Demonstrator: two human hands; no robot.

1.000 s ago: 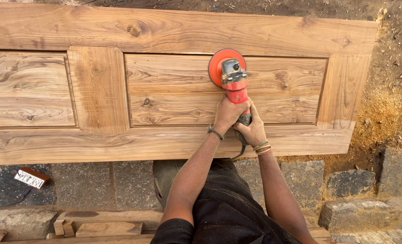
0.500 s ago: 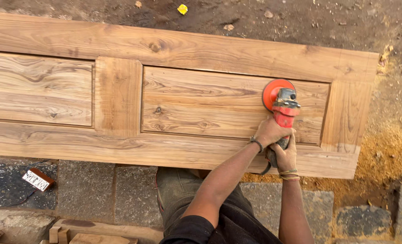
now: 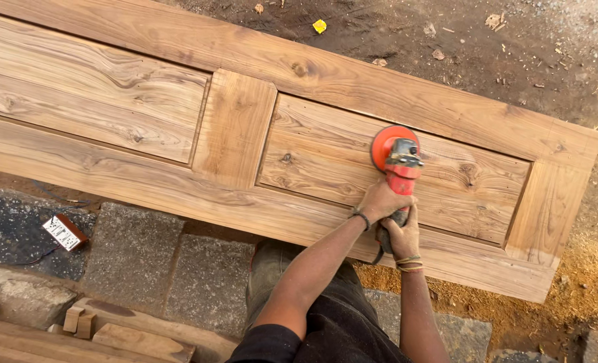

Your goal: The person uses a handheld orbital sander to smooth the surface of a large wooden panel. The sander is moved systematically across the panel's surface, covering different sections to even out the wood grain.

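A red hand-held sander [image 3: 398, 163] with an orange disc rests on the recessed right panel of a long wooden door [image 3: 259, 128] lying flat. My left hand [image 3: 378, 202] grips the sander's body from the left. Just behind it, my right hand [image 3: 404, 235] holds the rear of the handle, a bangle on its wrist. A dark band circles my left wrist.
Grey stone blocks [image 3: 171, 269] run under the door's near edge. A small white and brown box [image 3: 64, 232] with a wire lies at the left. Wood offcuts [image 3: 84, 323] sit at the bottom left. Sawdust [image 3: 568, 296] and bare soil surround the door's right end.
The view has shifted, so the door now runs slanted across the frame. The sander with both hands on it has moved leftward over the right panel.
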